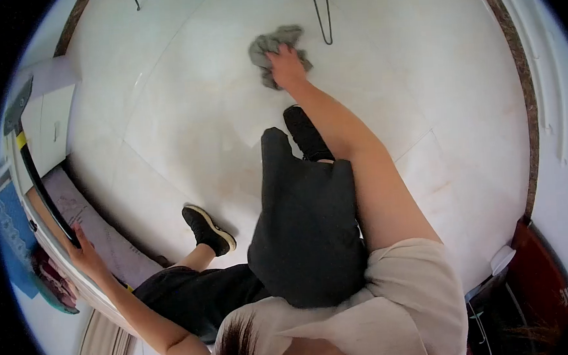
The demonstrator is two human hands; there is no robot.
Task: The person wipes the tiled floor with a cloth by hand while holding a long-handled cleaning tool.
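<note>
My right hand (288, 68) presses on a crumpled grey cloth (264, 48) on the pale tiled floor, fingers bent into its folds. At the far left my left hand (88, 256) is closed around a long black-handled tool (39, 186). That tool has a yellow band and a flat grey head at its upper end; its exact kind is not clear. The lower part of its handle passes behind my hand and forearm. My black shoes (207, 229) stand on the floor, one near the cloth and one farther left.
A white cabinet (52, 123) stands at the left, with a pale patterned cushion-like piece (99, 231) below it. Thin dark metal legs (326, 19) reach the floor beyond the cloth. Dark brown skirting (524, 85) runs along the right wall. A reddish-brown piece of furniture (537, 272) is at lower right.
</note>
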